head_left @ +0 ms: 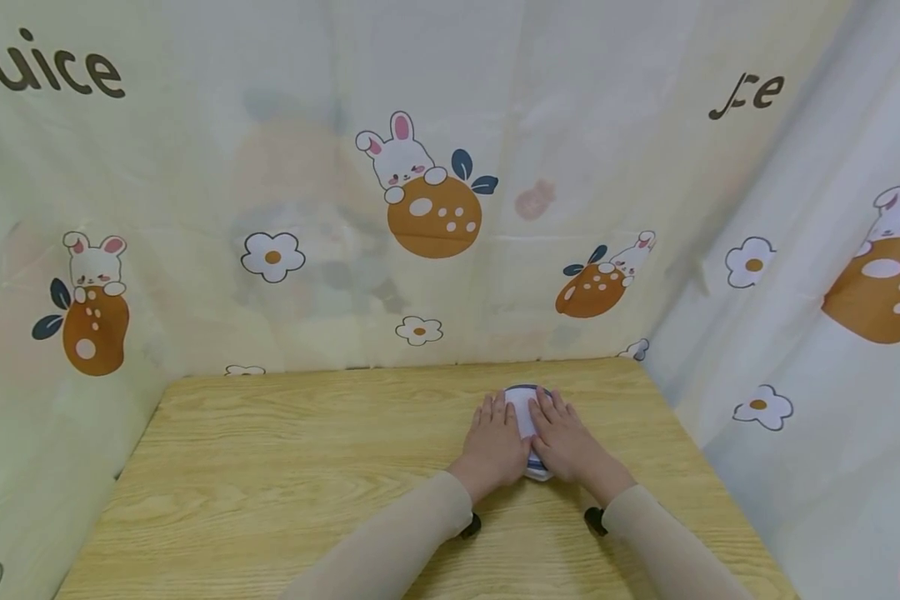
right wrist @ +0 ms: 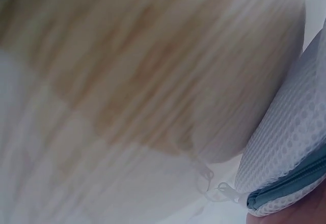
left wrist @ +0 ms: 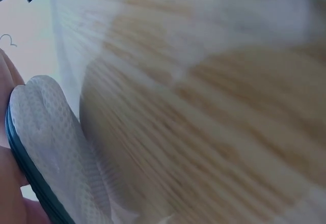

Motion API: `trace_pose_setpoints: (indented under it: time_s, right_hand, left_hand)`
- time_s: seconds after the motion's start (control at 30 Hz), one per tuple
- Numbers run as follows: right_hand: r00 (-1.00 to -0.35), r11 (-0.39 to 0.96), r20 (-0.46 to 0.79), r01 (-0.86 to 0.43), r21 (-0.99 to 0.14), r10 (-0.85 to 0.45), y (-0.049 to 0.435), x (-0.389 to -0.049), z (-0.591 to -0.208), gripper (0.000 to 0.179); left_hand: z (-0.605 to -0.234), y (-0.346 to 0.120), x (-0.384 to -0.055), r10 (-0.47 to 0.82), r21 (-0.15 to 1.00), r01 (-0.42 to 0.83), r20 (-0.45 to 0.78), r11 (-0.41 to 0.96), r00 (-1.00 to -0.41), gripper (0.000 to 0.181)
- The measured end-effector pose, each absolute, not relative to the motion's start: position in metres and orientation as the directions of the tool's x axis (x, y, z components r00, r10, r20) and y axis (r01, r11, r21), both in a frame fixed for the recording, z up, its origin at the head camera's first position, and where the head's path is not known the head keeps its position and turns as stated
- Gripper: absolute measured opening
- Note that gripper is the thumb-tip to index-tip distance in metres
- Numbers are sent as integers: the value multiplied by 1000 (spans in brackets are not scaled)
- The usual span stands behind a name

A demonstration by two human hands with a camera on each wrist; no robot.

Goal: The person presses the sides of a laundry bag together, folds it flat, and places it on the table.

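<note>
A white mesh zip pouch with blue edging lies on the wooden table, right of the middle. My left hand rests on its left side, fingers straight and pointing away from me. On the other side my right hand lies likewise, both thumbs near each other over the pouch. In the left wrist view the pouch's honeycomb mesh shows beside a dark teal zip, fingers at the left border. The right wrist view shows a white zip pull at one end of the teal zip.
A curtain printed with rabbits, fruit and flowers hangs behind the table's far edge. More curtain stands along the left and right sides. A small black piece shows at the right wrist and another at the left.
</note>
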State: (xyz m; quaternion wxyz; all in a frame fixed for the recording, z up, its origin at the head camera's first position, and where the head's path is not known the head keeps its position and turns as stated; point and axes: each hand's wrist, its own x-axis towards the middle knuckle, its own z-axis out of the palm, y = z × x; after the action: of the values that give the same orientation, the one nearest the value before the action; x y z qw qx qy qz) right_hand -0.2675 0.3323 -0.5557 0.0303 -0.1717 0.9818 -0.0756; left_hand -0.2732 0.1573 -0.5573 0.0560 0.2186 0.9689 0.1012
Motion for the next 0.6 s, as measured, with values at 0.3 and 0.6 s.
trace_pose_setpoints:
  time_s: [0.3,0.6]
  right_hand:
    - [-947,938,-32,-313,-146,-321,329,-267,-549,61]
    - [-960,947,21,-280,-158,-280,332,-270,-539,62]
  left_hand:
    - [-551,149,-272,481,286,455,-24,843,-876,67]
    - [-534,144,-275,517,267,515,67,815,-853,67]
